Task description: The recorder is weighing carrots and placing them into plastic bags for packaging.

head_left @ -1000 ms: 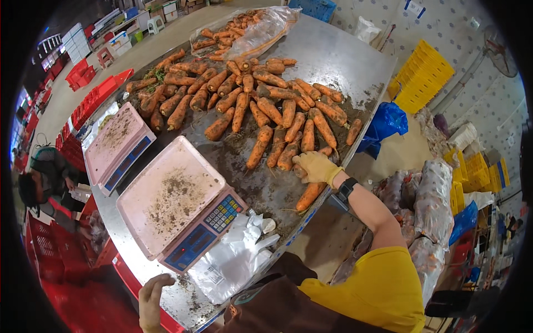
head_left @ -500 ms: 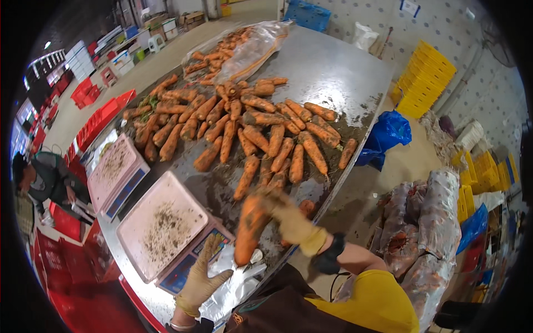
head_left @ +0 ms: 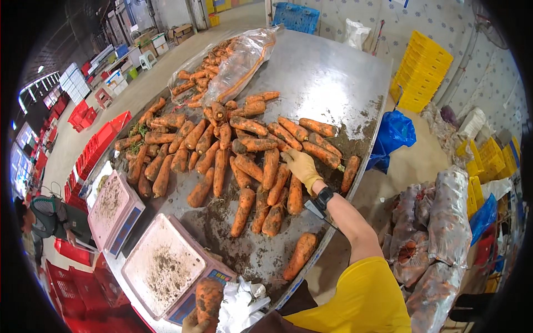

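Observation:
My gloved left hand (head_left: 195,323), at the lower edge, is closed around a soil-smeared carrot (head_left: 209,299) held upright beside the nearer scale (head_left: 166,266). The gloved right hand (head_left: 302,166) reaches over the right side of the carrot pile (head_left: 244,164), its fingers curled down on a carrot that it mostly covers. One carrot (head_left: 301,255) lies apart near the table's right edge. Crumpled white plastic (head_left: 244,305) lies next to the held carrot.
A second scale (head_left: 115,208) stands farther left, soil on its pan. An open clear bag of carrots (head_left: 239,58) lies at the table's far end. Yellow crates (head_left: 422,72) and filled bags (head_left: 438,222) stand right of the metal table (head_left: 311,64). A person (head_left: 53,222) is at left.
The carrot passed from my right hand to my left at the lower edge. My right hand has moved away from me onto the pile. The view has shifted slightly.

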Available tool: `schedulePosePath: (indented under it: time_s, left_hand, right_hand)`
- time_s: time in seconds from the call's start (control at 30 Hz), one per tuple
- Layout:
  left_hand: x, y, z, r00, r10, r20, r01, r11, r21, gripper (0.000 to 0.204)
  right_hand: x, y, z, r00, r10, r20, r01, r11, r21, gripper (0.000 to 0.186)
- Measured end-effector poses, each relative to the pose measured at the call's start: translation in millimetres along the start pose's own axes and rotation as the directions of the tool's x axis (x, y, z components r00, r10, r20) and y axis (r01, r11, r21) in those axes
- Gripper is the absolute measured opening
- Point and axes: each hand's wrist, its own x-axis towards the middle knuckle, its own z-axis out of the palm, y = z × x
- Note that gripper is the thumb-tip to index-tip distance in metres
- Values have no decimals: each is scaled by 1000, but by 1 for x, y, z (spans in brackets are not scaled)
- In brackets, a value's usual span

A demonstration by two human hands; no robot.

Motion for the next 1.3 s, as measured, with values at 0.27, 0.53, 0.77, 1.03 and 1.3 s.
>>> schedulePosePath:
  time_s: [0.27,0.53,0.77,1.03,1.3]
  left_hand:
    - [27,10,-5,990,142,8,-138,974,-181,54]
    - [41,41,8,994,109,-17,-110,992,-56,74]
    - [57,63,31,999,48,21,-47,998,-44,81]
    - [45,42,9,994,105,-39,-108,991,-75,79]
    - [48,33,-10,990,107,-95,-118,985,-124,77]
  right_hand:
    - [7,-46,55,983,-56,177,111,941,-320,53]
    - [39,43,-26,966,-214,-146,173,952,-252,36]
    - [96,13,51,914,-373,162,406,864,-300,69]
    - [-8,-61,22,930,-310,199,364,854,-372,65]
    - [19,-72,-11,858,-296,420,467,792,-394,37]
